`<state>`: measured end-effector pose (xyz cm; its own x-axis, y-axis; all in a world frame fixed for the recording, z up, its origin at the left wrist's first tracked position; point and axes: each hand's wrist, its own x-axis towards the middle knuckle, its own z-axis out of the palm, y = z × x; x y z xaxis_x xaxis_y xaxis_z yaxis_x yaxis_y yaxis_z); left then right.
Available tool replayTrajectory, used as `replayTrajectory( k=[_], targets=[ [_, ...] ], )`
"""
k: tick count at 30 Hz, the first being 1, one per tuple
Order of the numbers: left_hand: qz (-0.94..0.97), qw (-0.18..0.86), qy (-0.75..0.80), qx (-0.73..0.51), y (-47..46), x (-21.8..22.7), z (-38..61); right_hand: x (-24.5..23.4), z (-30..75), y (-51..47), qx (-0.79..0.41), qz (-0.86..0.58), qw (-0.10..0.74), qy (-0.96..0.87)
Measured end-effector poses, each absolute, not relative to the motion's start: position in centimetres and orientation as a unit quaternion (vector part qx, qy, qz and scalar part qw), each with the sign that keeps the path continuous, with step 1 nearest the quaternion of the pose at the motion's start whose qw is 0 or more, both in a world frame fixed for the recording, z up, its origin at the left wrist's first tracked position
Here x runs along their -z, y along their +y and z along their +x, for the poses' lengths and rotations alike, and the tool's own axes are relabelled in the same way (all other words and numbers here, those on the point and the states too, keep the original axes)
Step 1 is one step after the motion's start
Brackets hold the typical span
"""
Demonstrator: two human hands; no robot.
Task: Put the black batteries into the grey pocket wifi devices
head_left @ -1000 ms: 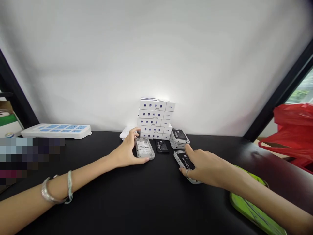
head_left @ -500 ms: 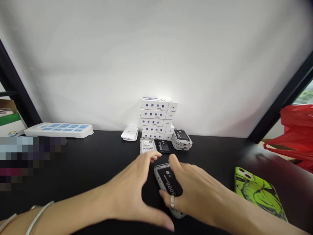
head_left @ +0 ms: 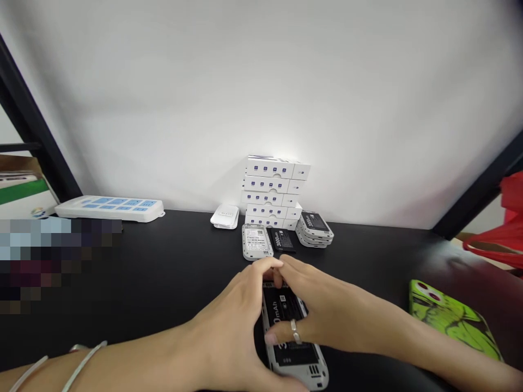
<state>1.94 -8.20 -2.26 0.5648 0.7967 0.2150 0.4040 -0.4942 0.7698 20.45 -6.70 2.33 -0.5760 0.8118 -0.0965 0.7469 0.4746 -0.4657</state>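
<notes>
Lying on the black table (head_left: 163, 283), one grey device (head_left: 304, 370) is being grasped by both hands near the front edge; the left hand (head_left: 232, 321) is being clasped round its left side and the right hand (head_left: 327, 310) round its right, fingertips being pressed on the one black battery (head_left: 284, 310) seated inside; behind, five white boxes (head_left: 272, 190) are being seen stacked, beside three piled devices (head_left: 314, 228), one open device (head_left: 256, 241) and one loose battery (head_left: 281, 239).

One camera sits on the person's head, facing forward and down across the black table (head_left: 163, 283) toward the white wall (head_left: 261, 81); the left hand (head_left: 232, 326) and right hand (head_left: 327, 316), holding a grey device (head_left: 296, 354), lie nearest, at the bottom edge; the stack of white boxes (head_left: 273, 190) stands far back, centre
</notes>
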Motion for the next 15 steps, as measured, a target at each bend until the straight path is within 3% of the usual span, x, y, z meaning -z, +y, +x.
replayTrajectory(
  k=[6,10,12,15],
  targets=[
    [0.81,0.361,0.356,-0.296,-8.1,1.9,1.9,-2.8,21.4,-7.3,-0.272,-0.477,0.09,-0.831],
    [0.801,0.352,0.373,-0.307,-8.2,2.4,1.9,-3.8,22.3,-5.7,-0.474,-0.415,0.062,-0.774],
    [0.788,0.353,0.395,-0.313,-8.2,2.7,1.8,-4.2,22.7,-4.3,-0.533,-0.403,0.102,-0.737],
    [0.776,0.361,0.41,-0.316,-8.2,2.9,1.7,-4.2,23.3,-2.0,-0.477,-0.459,0.221,-0.716]
  ],
)
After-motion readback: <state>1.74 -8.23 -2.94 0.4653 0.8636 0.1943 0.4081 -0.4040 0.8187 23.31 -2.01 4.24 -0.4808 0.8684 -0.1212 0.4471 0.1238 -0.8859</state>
